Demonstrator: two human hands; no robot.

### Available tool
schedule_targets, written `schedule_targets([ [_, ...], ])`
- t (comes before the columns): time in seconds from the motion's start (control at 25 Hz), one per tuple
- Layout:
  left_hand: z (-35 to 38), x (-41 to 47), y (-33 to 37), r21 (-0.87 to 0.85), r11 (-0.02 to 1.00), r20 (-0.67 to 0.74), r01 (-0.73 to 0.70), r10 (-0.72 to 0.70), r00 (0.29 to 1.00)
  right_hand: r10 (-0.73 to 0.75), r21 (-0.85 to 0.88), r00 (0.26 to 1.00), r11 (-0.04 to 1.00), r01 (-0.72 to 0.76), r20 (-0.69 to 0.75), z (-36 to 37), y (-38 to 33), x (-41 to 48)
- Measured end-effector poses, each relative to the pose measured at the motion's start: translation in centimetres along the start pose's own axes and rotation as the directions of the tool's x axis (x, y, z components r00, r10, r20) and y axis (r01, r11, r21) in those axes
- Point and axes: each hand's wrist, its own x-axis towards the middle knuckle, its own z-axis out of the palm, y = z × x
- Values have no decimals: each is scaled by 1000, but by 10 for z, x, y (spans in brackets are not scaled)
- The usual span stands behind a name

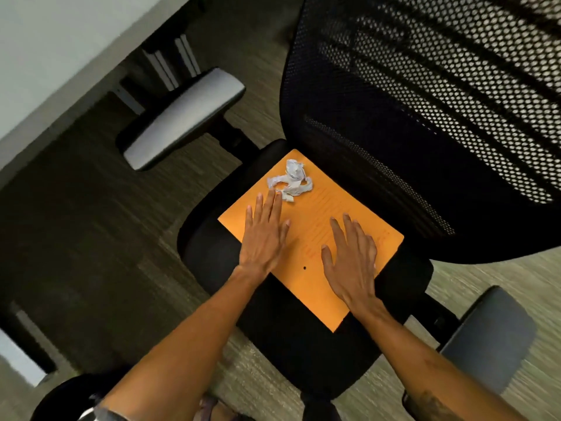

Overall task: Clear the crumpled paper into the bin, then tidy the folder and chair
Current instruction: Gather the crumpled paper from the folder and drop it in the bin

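An orange folder (306, 238) lies flat on the black seat of an office chair (291, 344). A white wad of crumpled paper (290, 180) rests on the folder's far corner. My left hand (264, 235) hovers palm down over the folder's left part, fingers spread, its fingertips just short of the paper. My right hand (352, 259) is palm down over the folder's right part, fingers apart. Neither hand holds anything. No bin is in view.
The chair's mesh backrest (425, 101) rises at the upper right, with an armrest (182, 117) to the left and another armrest (488, 338) at the lower right. A white desk (60, 50) fills the upper left, above carpeted floor (91, 223).
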Motion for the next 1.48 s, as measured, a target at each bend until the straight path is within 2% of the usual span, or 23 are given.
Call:
schedule_targets([
  [0.12,10,15,9,-7,1000,-2,-3,3,1000,47,-22,999,999,-47,-12,4,15,2],
  [0.24,18,31,12,-3,1000,-45,23,-23,999,87,-56,993,994,-92,-84,8,24,5],
  [0.4,21,57,11,81,997,-125,-13,23,992,117,-102,980,986,-135,-163,16,31,8],
  [0.92,33,105,10,118,993,-175,17,4,985,26,11,993,1000,-25,-114,39,16,24],
  [1.2,47,109,12,215,975,-202,-52,96,975,90,-96,967,989,-115,-237,38,18,15],
  [1.48,55,92,6,229,951,-242,-209,263,934,-181,-84,964,982,168,-197,43,29,24],
])
